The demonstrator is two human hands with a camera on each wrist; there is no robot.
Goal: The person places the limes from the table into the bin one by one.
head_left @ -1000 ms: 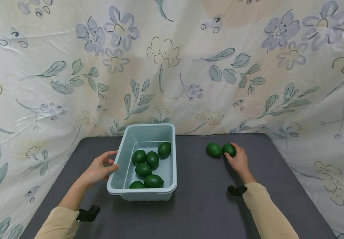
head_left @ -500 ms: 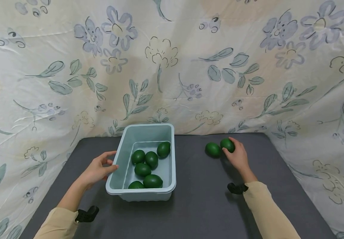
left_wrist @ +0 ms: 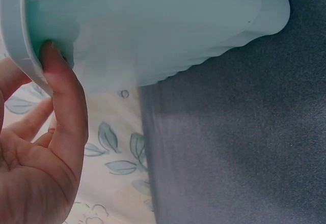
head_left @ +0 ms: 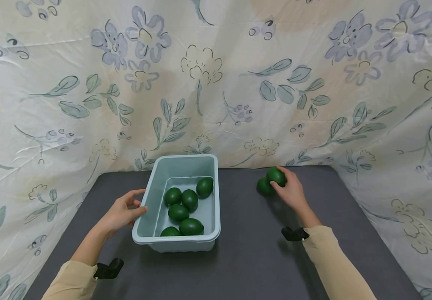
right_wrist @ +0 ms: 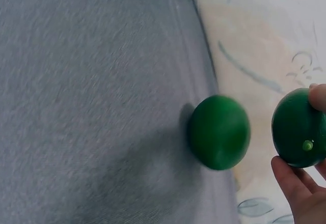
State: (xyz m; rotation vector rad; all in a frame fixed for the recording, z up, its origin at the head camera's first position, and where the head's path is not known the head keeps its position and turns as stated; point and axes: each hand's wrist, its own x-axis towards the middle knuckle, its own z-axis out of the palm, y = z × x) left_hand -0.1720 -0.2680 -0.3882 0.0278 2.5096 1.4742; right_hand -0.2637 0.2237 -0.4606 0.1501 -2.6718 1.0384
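Observation:
My right hand point(head_left: 292, 191) holds a smooth dark green avocado point(head_left: 276, 177) between thumb and fingers, raised off the table. In the right wrist view the held avocado point(right_wrist: 299, 130) shows a small pale stem end. Another avocado point(head_left: 264, 187) lies on the table just left of it, partly covered in the head view. My left hand point(head_left: 123, 212) grips the left rim of a pale blue-green plastic bin point(head_left: 217, 200), thumb and fingers bent at the edge point(left_wrist: 66, 96). Inside the bin lie several avocados point(head_left: 178, 212), spread over its floor.
A dark grey table surface point(head_left: 245, 258) lies under everything. Behind it and at both sides hangs a floral cloth point(head_left: 216, 91). The bin stands left of the loose avocado, with a stretch of table between them.
My right hand has lifted its avocado from the table and moved it up and left, over the other avocado. My left hand stays on the bin's rim.

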